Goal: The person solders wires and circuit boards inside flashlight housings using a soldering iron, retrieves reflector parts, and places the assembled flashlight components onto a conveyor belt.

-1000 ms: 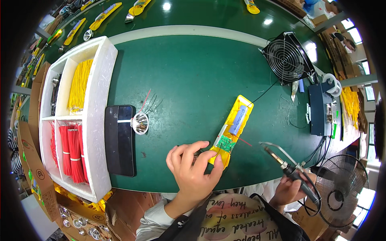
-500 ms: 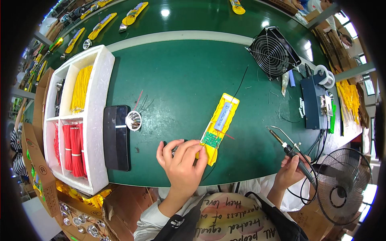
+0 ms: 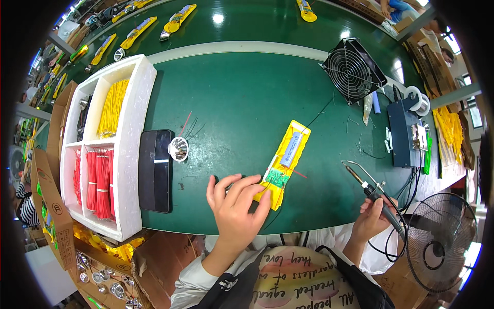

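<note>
A yellow plastic housing (image 3: 278, 202) lies tilted on the green table, with a blue cylindrical battery (image 3: 292, 149) and a small green circuit board (image 3: 277, 178) in it. Thin red and black wires stick out from it. My left hand (image 3: 236, 206) is at the housing's lower left edge, fingers bent and apart, thumb and index fingertips beside the board; whether they touch it is hard to tell. My right hand (image 3: 374, 219) is closed round a soldering iron (image 3: 385, 207) with a thin metal tube along its tip. The tip points up and left, clear of the housing.
At left stand a white foam box (image 3: 135, 103) of yellow and red wires, a black phone (image 3: 156, 172) and a shiny reflector cup (image 3: 178, 149). A black square fan (image 3: 354, 72), a blue soldering station (image 3: 404, 134) and a solder spool (image 3: 419, 101) stand right. A caged fan (image 3: 440, 247) is lower right.
My left hand has shifted slightly right, its fingers more bent. The housing's black wire now lies lower. My right hand and the soldering iron stay in place, while the whole view has turned a little.
</note>
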A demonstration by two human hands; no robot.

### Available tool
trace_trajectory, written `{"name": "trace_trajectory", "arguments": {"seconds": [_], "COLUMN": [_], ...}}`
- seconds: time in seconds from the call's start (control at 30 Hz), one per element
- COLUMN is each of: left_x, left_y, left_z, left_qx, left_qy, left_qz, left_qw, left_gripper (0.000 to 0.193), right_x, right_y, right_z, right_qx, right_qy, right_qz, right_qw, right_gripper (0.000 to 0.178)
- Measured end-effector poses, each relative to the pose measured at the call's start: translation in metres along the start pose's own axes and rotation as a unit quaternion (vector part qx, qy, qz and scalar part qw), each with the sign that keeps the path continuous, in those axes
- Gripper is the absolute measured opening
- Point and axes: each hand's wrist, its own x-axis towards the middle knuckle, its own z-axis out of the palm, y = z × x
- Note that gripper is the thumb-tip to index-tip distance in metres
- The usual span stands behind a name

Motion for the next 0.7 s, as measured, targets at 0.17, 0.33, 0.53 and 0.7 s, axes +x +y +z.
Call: {"name": "trace_trajectory", "arguments": {"seconds": [0.17,0.33,0.53,0.7], "left_x": [0.0,-0.001,-0.003,-0.003], "left_y": [-0.024,-0.041,-0.035,-0.042], "left_z": [-0.037,-0.049,-0.032,-0.031], "left_qx": [-0.1,-0.124,-0.257,-0.233], "left_qy": [-0.02,-0.105,-0.004,-0.018], "left_qz": [0.04,0.006,-0.153,-0.111], "left_qw": [0.994,0.987,0.954,0.966], "left_gripper": [0.036,0.038,0.031,0.014], "right_x": [0.001,-0.001,-0.002,-0.002], "right_y": [0.0,-0.001,-0.001,0.001], "right_z": [0.001,0.0,-0.002,-0.005], "right_qx": [0.015,0.021,0.033,0.028], "right_qy": [0.005,0.012,0.003,0.012], "right_qz": [0.016,0.026,0.025,0.024], "right_qw": [1.0,0.999,0.999,0.999], "right_gripper": [0.011,0.008,0.008,0.01]}}
